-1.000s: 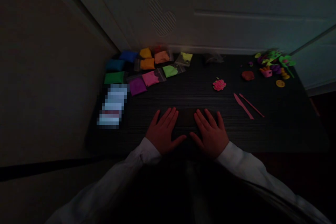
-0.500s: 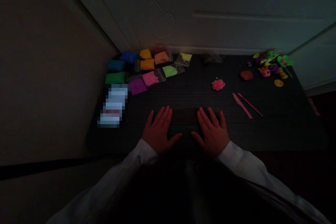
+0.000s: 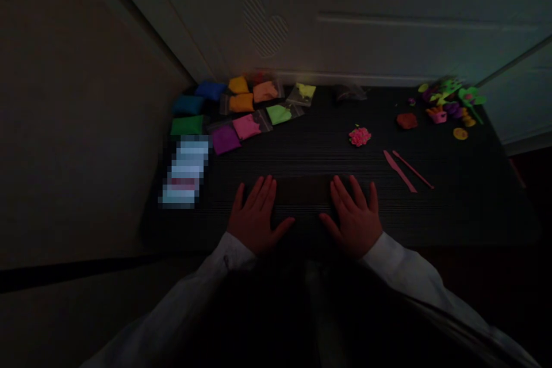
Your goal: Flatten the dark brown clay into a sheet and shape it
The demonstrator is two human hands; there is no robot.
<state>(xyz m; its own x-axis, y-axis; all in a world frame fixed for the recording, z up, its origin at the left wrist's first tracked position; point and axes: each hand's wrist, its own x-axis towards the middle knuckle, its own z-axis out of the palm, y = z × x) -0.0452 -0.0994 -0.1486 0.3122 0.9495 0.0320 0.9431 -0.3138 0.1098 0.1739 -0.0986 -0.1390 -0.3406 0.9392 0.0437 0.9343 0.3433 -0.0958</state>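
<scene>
My left hand (image 3: 254,218) lies flat, palm down, with its thumb spread inward. My right hand (image 3: 354,218) mirrors it, fingers stretched out. Between them the surface of the dark table (image 3: 215,184) shows a smooth, dark rectangular patch (image 3: 304,191); in this dim light I cannot tell what it is. Both hands are over or beside its ends. Beyond my right hand is a pink ruffled clay flower (image 3: 359,137). To its right lie a pink plastic knife (image 3: 400,171) and a thin pink stick tool (image 3: 413,169).
Several clay packets, including a purple one (image 3: 226,140) and a green one (image 3: 187,125), sit at the back left. A lit, blurred screen (image 3: 185,172) lies nearer. Right of the flower are a red-brown lump (image 3: 407,121) and several small clay figures (image 3: 451,106). A white panel (image 3: 366,52) stands behind.
My hands have slid apart, the left one leftward and the right one rightward, uncovering more of the dark patch between them. The view has shifted slightly.
</scene>
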